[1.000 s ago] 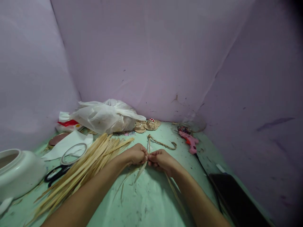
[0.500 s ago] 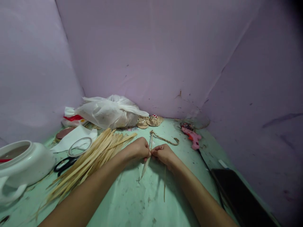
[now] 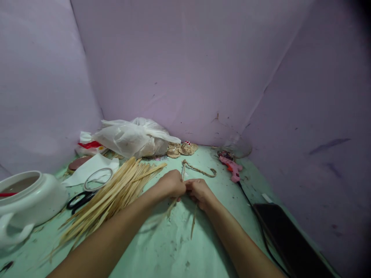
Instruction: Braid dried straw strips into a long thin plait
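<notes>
My left hand [image 3: 171,183] and my right hand [image 3: 199,190] meet at the middle of the green table [image 3: 162,247], both closed in a pinch on thin pale straw strands [image 3: 193,226] that trail toward me. From the fingertips a braided straw cord [image 3: 199,170] runs away and curves right across the table. A bundle of long straw strips [image 3: 116,195] lies just left of my left forearm.
Black scissors [image 3: 79,200], a round wire ring [image 3: 97,179] on white paper, and a white pot [image 3: 26,200] sit left. A white plastic bag [image 3: 133,138] and small woven pieces [image 3: 182,149] lie at the back. A pink glue gun [image 3: 231,167] and dark slab [image 3: 290,241] are right.
The loose strands under my hands have shifted and swung left. My hands stay pinched together at the braid's end; the view has drifted slightly.
</notes>
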Tool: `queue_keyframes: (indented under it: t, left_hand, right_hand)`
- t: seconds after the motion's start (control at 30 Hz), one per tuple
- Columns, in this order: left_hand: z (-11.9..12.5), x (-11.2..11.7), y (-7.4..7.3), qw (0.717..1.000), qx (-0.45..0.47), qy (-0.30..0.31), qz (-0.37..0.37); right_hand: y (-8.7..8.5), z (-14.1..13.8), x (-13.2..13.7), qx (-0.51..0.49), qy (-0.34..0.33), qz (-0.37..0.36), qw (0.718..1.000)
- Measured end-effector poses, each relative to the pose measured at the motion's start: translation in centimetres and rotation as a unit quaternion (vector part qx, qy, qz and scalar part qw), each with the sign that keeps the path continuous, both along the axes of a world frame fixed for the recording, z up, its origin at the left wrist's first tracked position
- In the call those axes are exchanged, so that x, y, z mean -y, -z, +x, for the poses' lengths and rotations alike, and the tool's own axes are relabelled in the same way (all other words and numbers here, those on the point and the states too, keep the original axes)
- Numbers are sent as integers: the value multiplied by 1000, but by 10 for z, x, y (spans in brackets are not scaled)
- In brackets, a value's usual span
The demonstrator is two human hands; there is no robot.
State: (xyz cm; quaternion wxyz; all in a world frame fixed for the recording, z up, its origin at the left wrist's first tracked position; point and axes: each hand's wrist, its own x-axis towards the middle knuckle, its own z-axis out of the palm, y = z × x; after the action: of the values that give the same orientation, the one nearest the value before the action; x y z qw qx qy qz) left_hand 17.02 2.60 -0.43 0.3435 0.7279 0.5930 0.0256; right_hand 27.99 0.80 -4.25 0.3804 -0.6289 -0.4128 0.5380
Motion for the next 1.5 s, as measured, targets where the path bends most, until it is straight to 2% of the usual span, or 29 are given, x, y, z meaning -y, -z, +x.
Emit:
queue_keyframes:
  t: [0.1, 0.17, 0.23, 0.27, 0.3, 0.37, 0.43, 0.53, 0.6, 0.67, 0.8, 0.97, 1.07, 1.17, 1.37, 1.43, 1.5]
  left_hand:
    - [10, 13, 4, 990, -20, -15, 140]
    - [11, 15, 1, 987, -20, -1, 162]
    - [5, 10, -7, 995, -6, 25, 95]
    - [1, 5, -11, 999, 11, 32, 38]
    - [-4, 0, -16, 999, 35, 16, -12]
    - [-11, -9, -20, 996, 73, -55, -18]
    - [-12, -13, -18, 985, 129, -87, -75]
    - [-7, -14, -6, 946, 236, -81, -207]
    - [-5, -14, 1, 931, 260, -77, -244]
    - [-6, -15, 5, 945, 229, -70, -221]
    - [-12, -21, 11, 984, 124, -35, -121]
    - [-14, -25, 20, 996, 81, -9, -32]
    - [-16, -24, 20, 996, 83, 0, -19]
    - [-17, -24, 17, 994, 95, 15, -53]
    - [-23, -24, 7, 987, 107, 52, -111]
    - [-32, -28, -2, 991, 73, 62, -98]
    - [-48, -36, -14, 998, 22, 51, -42]
  right_hand:
    - [-2, -1, 1, -59, 15, -12, 998]
    - [-1, 1, 1, -77, 24, -6, 997]
    - [-1, 3, 0, -90, 12, -12, 996]
    - [-2, 5, 0, -100, 0, -20, 995]
    - [-3, 6, -1, -111, -11, -28, 993]
    - [-4, 8, -1, -125, -22, -36, 991]
    - [-6, 9, -2, -132, -34, -34, 990]
    - [-6, 10, -2, -143, -57, -21, 988]
    - [-5, 11, -2, -143, -69, -14, 987]
    - [-4, 12, -2, -128, -84, -8, 988]
    - [-2, 12, -2, -62, -110, 30, 992]
    - [0, 12, -3, 72, -114, 41, 990]
    - [0, 13, -4, 95, -133, 38, 986]
    - [-1, 13, -3, 84, -147, 50, 984]
    - [-5, 10, 0, 82, -128, 44, 987]
    - [-6, 8, 0, 81, -122, 33, 989]
    - [-6, 8, 1, 89, -110, 26, 990]
